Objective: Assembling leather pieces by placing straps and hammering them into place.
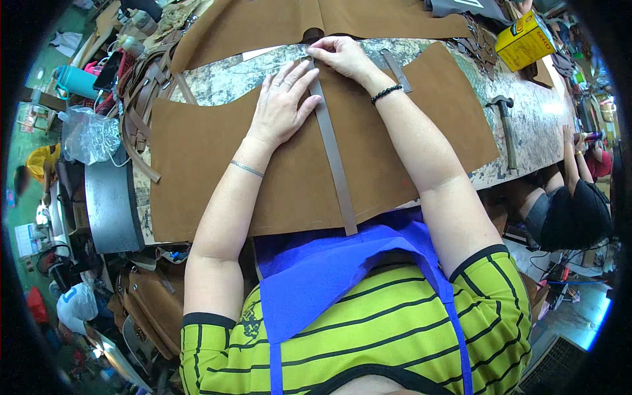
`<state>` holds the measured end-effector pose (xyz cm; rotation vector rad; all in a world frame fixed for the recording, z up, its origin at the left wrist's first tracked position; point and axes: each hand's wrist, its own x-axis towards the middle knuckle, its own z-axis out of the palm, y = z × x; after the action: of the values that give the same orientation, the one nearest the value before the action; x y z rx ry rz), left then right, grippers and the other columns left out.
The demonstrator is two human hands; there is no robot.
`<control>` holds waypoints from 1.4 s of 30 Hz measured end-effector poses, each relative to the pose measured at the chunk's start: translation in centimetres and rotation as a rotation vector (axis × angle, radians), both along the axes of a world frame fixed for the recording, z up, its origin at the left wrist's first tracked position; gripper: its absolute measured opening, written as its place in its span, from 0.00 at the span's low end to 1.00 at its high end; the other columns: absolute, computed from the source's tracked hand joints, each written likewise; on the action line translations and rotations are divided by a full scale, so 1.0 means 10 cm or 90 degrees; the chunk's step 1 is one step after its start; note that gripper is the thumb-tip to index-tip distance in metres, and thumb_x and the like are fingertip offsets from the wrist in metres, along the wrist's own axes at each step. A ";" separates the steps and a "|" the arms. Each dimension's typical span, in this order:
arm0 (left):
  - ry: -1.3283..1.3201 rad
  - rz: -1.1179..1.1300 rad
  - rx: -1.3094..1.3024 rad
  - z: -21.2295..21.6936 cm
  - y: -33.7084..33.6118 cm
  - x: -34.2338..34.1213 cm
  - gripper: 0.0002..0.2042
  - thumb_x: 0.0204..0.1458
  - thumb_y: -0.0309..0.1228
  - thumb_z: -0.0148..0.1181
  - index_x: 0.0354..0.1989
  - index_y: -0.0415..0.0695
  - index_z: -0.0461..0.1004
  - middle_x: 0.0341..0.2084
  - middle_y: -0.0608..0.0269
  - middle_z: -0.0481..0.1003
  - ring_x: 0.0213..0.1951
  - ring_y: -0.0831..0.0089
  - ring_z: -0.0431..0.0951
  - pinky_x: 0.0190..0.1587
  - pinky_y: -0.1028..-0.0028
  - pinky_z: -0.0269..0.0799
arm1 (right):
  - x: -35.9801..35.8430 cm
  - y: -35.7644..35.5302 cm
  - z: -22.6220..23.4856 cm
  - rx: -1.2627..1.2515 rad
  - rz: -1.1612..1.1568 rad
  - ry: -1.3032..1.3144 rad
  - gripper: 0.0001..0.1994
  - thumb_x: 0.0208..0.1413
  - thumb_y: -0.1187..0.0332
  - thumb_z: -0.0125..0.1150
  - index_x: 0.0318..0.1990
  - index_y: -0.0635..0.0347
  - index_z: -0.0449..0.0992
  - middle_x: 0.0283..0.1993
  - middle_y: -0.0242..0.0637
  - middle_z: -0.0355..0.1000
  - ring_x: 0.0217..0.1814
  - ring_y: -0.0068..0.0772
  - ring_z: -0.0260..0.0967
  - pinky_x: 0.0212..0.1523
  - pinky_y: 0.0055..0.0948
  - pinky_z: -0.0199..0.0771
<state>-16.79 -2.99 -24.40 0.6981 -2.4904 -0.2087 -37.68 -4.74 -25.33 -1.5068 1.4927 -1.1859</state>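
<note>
Since it's all spread out on the worktop (pixel 536 105), the mottled top only peeks out around the edges. Most of it is under one big brown panel (pixel 210 158), lying pretty flat right in front of the person, with another brown piece (pixel 395 16) just beyond it. Down the panel's middle runs a long grey-brown strip (pixel 336 168), a bit slanted, near end poking just past the panel's near edge. That end has nothing holding it, so imo a tug up top could swing the whole strip crooked, or drag the panel along if the press is too light

Hands next: left hand (pixel 286 105) is open and flat, fingers slightly spread, pressing by the strip's far part. Right hand (pixel 342 60) has thumb and fingertips pinched in at the far end, can't tell what exactly they've got

Hammer (pixel 507 128) off to the right has its handle close to the worktop's edge, so a careless elbow might knock it off. Smallest bit, a short grey bar (pixel 396 71), sits near the right wrist and could get nudged
</note>
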 end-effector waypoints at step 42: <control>-0.074 0.064 -0.008 -0.22 -0.12 0.01 0.22 0.59 0.50 0.36 0.59 0.60 0.62 0.63 0.74 0.57 0.65 0.66 0.52 0.64 0.47 0.42 | 0.73 2.62 0.85 -0.411 0.087 0.359 0.09 0.41 0.74 0.65 0.34 0.56 0.77 0.33 0.33 0.73 0.32 0.33 0.72 0.31 0.29 0.74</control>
<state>-16.72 -4.14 -26.62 0.8493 -2.5560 -0.1175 -30.42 21.41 -16.82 -2.4996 1.3635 -1.2929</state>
